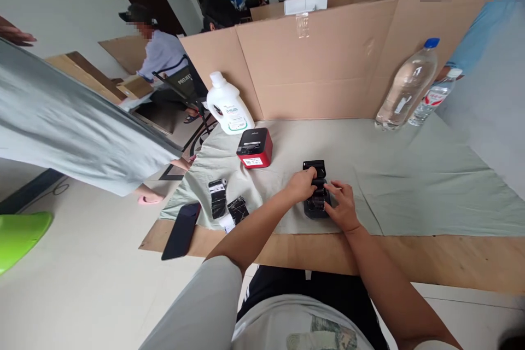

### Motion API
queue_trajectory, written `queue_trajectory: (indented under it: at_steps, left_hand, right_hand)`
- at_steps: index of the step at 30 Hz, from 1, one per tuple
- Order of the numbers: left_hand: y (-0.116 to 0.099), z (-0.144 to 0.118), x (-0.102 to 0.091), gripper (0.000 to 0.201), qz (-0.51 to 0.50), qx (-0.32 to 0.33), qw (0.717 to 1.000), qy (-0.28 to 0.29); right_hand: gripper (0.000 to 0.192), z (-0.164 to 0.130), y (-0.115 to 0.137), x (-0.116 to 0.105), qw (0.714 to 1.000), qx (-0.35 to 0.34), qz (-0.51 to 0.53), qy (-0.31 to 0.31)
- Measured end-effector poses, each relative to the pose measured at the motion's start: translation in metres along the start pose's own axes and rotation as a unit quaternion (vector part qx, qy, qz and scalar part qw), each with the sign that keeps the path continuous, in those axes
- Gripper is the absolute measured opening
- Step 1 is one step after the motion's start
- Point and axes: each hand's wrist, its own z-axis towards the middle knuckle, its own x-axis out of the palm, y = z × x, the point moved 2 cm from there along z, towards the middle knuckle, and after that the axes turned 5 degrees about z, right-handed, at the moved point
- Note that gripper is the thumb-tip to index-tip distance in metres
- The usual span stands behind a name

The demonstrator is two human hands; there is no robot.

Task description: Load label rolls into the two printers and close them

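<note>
A small black device with a flip-up lid (316, 209), which looks like a mini printer, rests on the cloth in front of me. Its lid stands raised at the far side, and the compartment faces up. My left hand (302, 185) reaches in from the left, fingers bent and closed at the opening below the lid; whatever lies under the fingertips is hidden. On the right side, my right hand (343, 205) grips the device's edge with thumb and fingers. Left of my arm lie a small roll in black wrapping (218, 199) and a crumpled black-and-white wrapper (238, 209).
A red-and-black box (255, 147) and a white jug (230, 104) stand at back left. A phone (180, 231) overhangs the table's front edge. Two bottles, one large (410, 87) and one small (435, 97), lean by the cardboard wall (320, 76). People are nearby.
</note>
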Motion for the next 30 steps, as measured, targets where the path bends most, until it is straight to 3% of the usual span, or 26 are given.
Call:
queue_trajectory:
  at_steps: [5,13,18,22,26,30]
  left_hand:
    - [0.000,0.003,0.013,0.022,0.055,0.009,0.998,-0.021]
    - [0.010,0.000,0.018,0.022,0.006,0.052,0.997,-0.051]
    - [0.019,0.003,0.027,0.018,0.011,0.063,0.997,-0.041]
    - [0.024,0.003,0.032,0.009,0.024,0.110,0.992,-0.064]
    - [0.024,0.000,0.032,0.022,0.034,0.145,0.985,-0.087]
    - [0.023,-0.006,0.031,0.028,0.038,0.134,0.986,-0.088]
  right_hand:
    - [0.020,0.002,0.005,0.000,1.000,-0.013,-0.012,0.009]
    - [0.027,0.001,0.007,0.000,1.000,-0.030,-0.002,0.009]
    - [0.023,0.001,0.008,0.001,0.999,-0.020,-0.012,0.024]
    - [0.024,0.001,0.009,0.001,0.999,-0.025,-0.009,0.028]
    - [0.026,0.000,0.010,0.001,0.999,-0.026,-0.004,0.031]
    - [0.024,0.000,0.010,0.002,0.999,-0.024,-0.005,0.034]
